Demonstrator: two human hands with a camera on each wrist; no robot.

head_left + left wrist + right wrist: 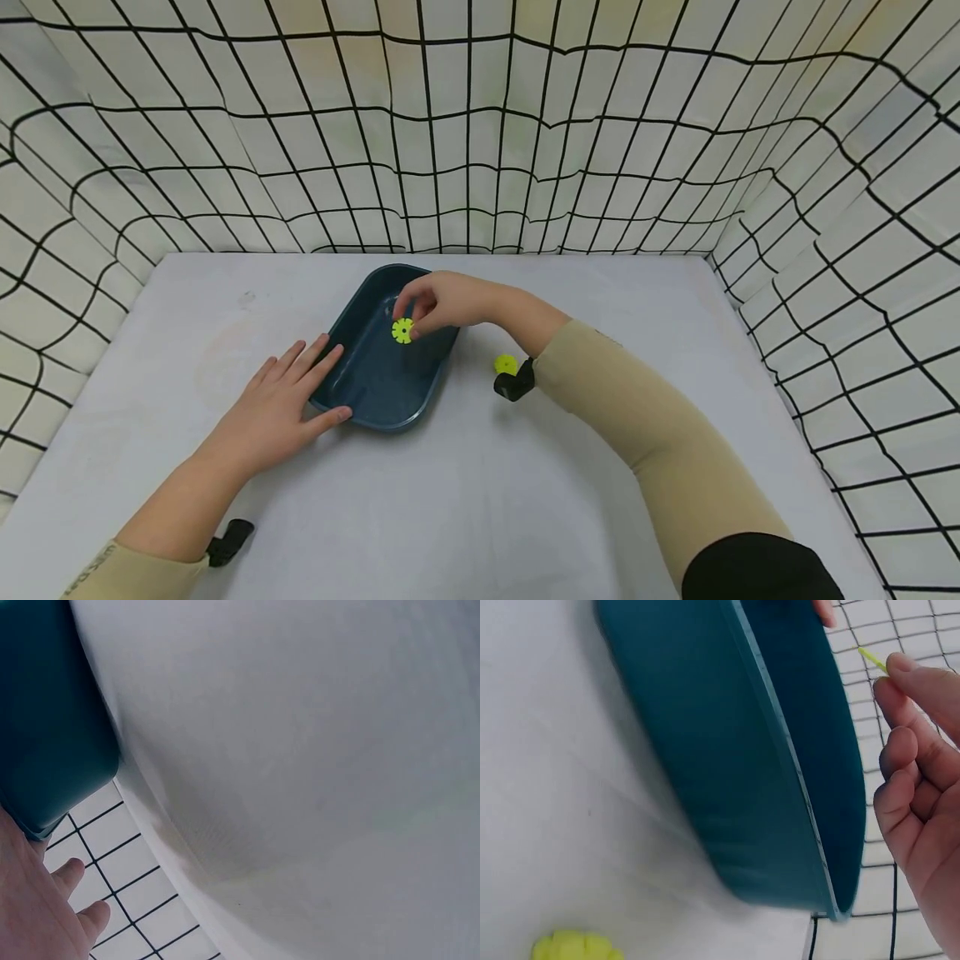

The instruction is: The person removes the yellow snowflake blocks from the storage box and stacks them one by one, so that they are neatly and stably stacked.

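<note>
A dark teal plastic tray [375, 379] stands on the white table. Over its inside, my right hand [453, 302] pinches a thin yellow-green notched disc [402, 331] between thumb and fingertips. The right wrist view shows that disc [873, 659] edge-on, with the right hand [922, 765] above the tray's rim. My left hand [281, 408] rests with spread, straight fingers against the tray's near left edge. In the left wrist view, part of the left hand [37, 900] touches the tray [60, 727]. A second yellow-green notched piece [506, 364] lies on the table right of the tray.
Black netting [468, 125] over white sheeting surrounds the back and sides of the white-covered table [480, 500]. Black wrist-camera mounts [515, 383] sit at both wrists; the right one hangs close to the loose yellow-green piece.
</note>
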